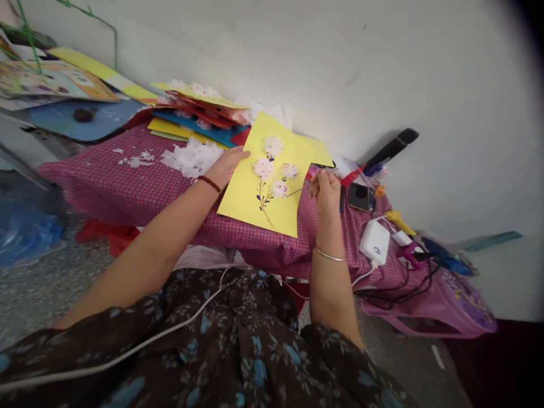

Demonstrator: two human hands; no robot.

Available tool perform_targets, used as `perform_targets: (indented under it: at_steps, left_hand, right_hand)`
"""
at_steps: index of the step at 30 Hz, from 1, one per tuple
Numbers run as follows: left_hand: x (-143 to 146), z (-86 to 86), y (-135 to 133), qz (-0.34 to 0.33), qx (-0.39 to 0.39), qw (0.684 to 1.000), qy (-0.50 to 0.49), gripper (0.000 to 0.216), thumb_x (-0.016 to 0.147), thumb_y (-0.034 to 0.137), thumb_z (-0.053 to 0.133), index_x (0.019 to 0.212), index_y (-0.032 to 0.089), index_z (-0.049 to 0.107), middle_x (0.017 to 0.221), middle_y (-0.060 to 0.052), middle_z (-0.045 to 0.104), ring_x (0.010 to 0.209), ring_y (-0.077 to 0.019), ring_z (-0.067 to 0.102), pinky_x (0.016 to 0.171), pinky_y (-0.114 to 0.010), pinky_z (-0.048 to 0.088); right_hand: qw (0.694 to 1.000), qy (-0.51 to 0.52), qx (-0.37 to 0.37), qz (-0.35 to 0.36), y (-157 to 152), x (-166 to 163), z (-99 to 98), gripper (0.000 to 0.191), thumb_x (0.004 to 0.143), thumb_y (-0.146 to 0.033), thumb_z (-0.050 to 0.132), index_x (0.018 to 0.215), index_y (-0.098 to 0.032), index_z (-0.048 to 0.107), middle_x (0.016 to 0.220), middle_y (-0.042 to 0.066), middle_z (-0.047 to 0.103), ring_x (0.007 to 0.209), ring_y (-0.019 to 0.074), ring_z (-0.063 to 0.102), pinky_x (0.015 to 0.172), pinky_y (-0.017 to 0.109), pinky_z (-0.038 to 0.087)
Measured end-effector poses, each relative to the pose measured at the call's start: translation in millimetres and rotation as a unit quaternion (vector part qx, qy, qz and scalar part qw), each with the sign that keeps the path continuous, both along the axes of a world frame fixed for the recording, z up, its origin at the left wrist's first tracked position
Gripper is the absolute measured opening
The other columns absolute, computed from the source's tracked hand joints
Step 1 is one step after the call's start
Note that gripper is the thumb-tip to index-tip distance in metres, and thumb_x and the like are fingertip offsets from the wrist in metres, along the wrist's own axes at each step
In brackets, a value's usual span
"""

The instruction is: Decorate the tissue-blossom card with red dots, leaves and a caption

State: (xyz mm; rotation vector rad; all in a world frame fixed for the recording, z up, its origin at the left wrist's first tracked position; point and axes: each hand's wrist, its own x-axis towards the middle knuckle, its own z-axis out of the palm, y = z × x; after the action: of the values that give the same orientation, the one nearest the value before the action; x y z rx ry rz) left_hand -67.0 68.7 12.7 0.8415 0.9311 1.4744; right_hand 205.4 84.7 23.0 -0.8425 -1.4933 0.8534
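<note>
A yellow card (pixel 250 192) with several white paper flowers (pixel 272 146) and drawn blue stems lies on a table covered in red checked cloth (pixel 127 181). My left hand (pixel 229 163) rests flat on the card's left edge, fingers stretched out. My right hand (pixel 326 190) is at the card's right edge, closed in a pinch on a thin stick (pixel 297 191) whose tip points at the lowest flower. A red bead bracelet is on my left wrist, a silver bangle on my right.
White paper scraps (pixel 193 156) lie left of the card. Coloured card sheets (pixel 195 113) are stacked behind by the wall. To the right are a phone (pixel 359 197), a white charger (pixel 374 241) with cables, a glue gun (pixel 399 222) and a pink bag (pixel 450 306).
</note>
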Motion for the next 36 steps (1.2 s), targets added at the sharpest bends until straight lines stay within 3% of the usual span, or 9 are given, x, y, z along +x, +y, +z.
perform_targets:
  at_steps: [6,12,19,24,30,36]
  left_hand:
    - [1.4,0.2,-0.2,0.002,-0.001,1.000,-0.004,0.044,0.078,0.013,0.060,0.122,0.009,0.065,0.098,-0.012,0.078,0.101,-0.0308,0.073,0.093,-0.046,0.058]
    - [1.2,0.4,0.7,0.006,-0.003,1.000,-0.004,0.043,0.078,0.012,0.060,0.121,0.008,0.065,0.101,-0.013,0.077,0.100,-0.0306,0.073,0.094,-0.047,0.057]
    - [2.6,3.4,-1.3,0.006,-0.009,1.000,-0.008,0.045,0.078,0.010,0.059,0.123,0.008,0.065,0.100,-0.013,0.077,0.101,-0.0312,0.073,0.095,-0.047,0.056]
    - [3.1,3.9,-2.3,0.008,-0.011,1.000,-0.008,0.047,0.079,0.010,0.058,0.125,0.010,0.064,0.100,-0.011,0.077,0.104,-0.0315,0.072,0.095,-0.047,0.057]
    - [3.4,5.6,-4.4,0.001,-0.010,1.000,-0.011,0.047,0.081,0.008,0.055,0.128,0.010,0.063,0.104,-0.011,0.077,0.107,-0.0300,0.071,0.095,-0.045,0.056]
    - [5.6,9.3,-6.8,0.004,-0.009,1.000,-0.014,0.046,0.084,0.008,0.053,0.129,0.008,0.062,0.105,-0.012,0.077,0.108,-0.0284,0.071,0.097,-0.042,0.055]
  right_hand:
    - [0.999,-0.030,-0.014,0.031,-5.5,-2.6,0.8,0.051,0.080,-0.073,0.058,0.069,-0.023,0.057,0.041,-0.007,0.046,0.035,0.0087,0.038,0.038,0.025,0.030]
    - [0.999,0.035,0.003,0.013,-4.3,0.3,3.1,0.050,0.082,-0.071,0.057,0.067,-0.023,0.054,0.038,-0.010,0.037,0.032,0.0071,0.031,0.037,0.024,0.027]
    - [0.992,-0.006,-0.027,0.120,-9.3,-5.4,1.0,0.047,0.079,-0.070,0.064,0.074,-0.023,0.060,0.048,-0.005,0.054,0.038,0.0089,0.044,0.038,0.023,0.033]
    - [0.987,-0.052,-0.055,0.139,-13.8,-8.8,0.6,0.048,0.076,-0.069,0.068,0.076,-0.021,0.063,0.052,-0.003,0.059,0.041,0.0079,0.048,0.043,0.023,0.039]
    - [0.995,-0.026,-0.031,0.093,-10.7,-5.4,1.3,0.046,0.077,-0.068,0.067,0.074,-0.023,0.059,0.048,-0.005,0.052,0.039,0.0089,0.043,0.040,0.024,0.034]
    - [0.995,0.054,0.029,-0.074,1.6,3.0,4.3,0.051,0.078,-0.074,0.058,0.069,-0.025,0.048,0.045,-0.008,0.042,0.034,0.0086,0.031,0.036,0.026,0.024]
